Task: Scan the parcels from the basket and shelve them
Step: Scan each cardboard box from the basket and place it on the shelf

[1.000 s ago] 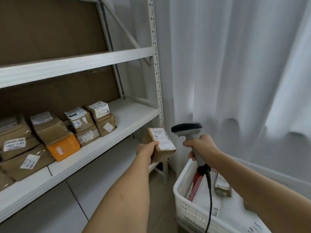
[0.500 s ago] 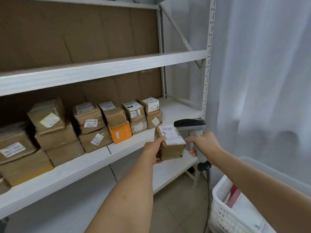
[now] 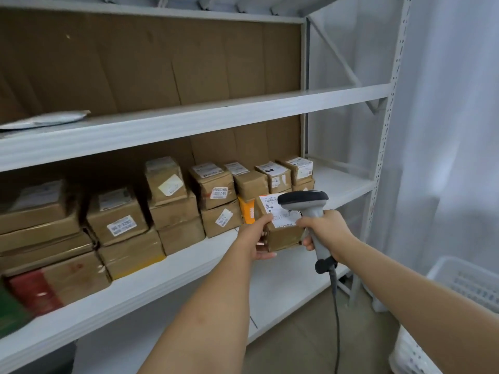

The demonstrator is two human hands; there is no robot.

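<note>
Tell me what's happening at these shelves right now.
A person is processing parcels. The left hand holds a small cardboard parcel, label up, in front of the middle shelf. The right hand grips a corded scanner, its head right over the label. The shelf already carries a row of stacked boxes, with bare space at its right end. A white basket stands at the lower right.

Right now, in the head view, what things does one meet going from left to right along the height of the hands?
Stacked cardboard boxes on the shelf → left hand → held parcel → right hand with the scanner → shelf upright → white curtain.
</note>
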